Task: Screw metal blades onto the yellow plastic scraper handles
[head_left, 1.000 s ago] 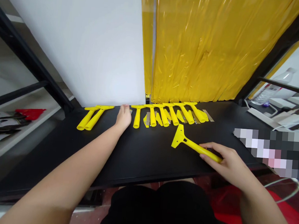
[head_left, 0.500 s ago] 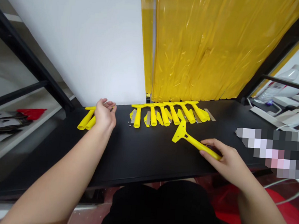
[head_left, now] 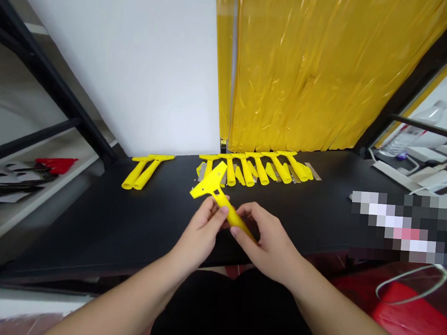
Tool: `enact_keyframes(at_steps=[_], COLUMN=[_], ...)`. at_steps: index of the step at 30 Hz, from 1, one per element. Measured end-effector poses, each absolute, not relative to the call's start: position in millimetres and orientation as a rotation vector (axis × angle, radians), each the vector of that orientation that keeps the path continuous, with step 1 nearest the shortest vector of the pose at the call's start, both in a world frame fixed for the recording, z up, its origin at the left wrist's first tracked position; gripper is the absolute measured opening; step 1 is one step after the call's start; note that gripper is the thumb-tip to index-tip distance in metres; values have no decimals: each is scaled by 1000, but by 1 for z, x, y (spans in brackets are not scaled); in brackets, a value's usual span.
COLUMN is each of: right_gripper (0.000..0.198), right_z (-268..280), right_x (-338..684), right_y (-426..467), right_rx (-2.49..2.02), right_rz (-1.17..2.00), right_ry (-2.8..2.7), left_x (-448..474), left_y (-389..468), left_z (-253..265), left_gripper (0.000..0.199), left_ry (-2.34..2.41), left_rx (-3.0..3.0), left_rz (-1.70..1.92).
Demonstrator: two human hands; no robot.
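Observation:
A yellow scraper handle (head_left: pixel 231 215) with a flat, wide head is held between both hands above the black shelf (head_left: pixel 158 219). My left hand (head_left: pixel 204 225) pinches it just below the head, thumb on top. Around its lower end my right hand (head_left: pixel 262 234) is closed, partly hiding the grip. Beyond them lies a row of yellow scraper handles (head_left: pixel 261 171), with yellow plates and metal blades (head_left: pixel 313 172) among them. Two more yellow scraper handles (head_left: pixel 146 173) rest side by side at the left of the row, touching nothing of my hands.
A white panel (head_left: pixel 138 69) and yellow plastic wrap (head_left: pixel 291 75) stand behind the shelf. Black frame posts rise on both sides. At right are a clear bottle (head_left: pixel 409 132), white trays and cables. A red object (head_left: pixel 412 318) is below right.
My left hand has left the pair of handles at the left and taken hold of the scraper handle. My right hand has brought that handle leftward to the middle.

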State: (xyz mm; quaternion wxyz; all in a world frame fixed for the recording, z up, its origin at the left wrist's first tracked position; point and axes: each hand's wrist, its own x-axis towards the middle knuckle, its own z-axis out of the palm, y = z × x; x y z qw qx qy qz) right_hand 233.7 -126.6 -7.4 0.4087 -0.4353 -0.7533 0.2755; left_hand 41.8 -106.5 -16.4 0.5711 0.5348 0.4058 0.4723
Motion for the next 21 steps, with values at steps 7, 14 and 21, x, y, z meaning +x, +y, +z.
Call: enact_keyframes(at_steps=[7,14,21], right_gripper=[15,2,2], right_z=[-14,-41,-46], right_x=[253,269,271], right_y=[-117,-107,-105], right_rx=[-1294,-1422,-1450], right_rz=[579,388,371], right_ry=[-1886,-1910,-1914], left_x=[-48,-91,-74], left_y=[-14,68,107], left_z=[-3,2,3], left_gripper=[32,19,19], left_ry=[1428,1934,2179], left_rx=[1216,1526,1768], left_rz=[1219,793,508])
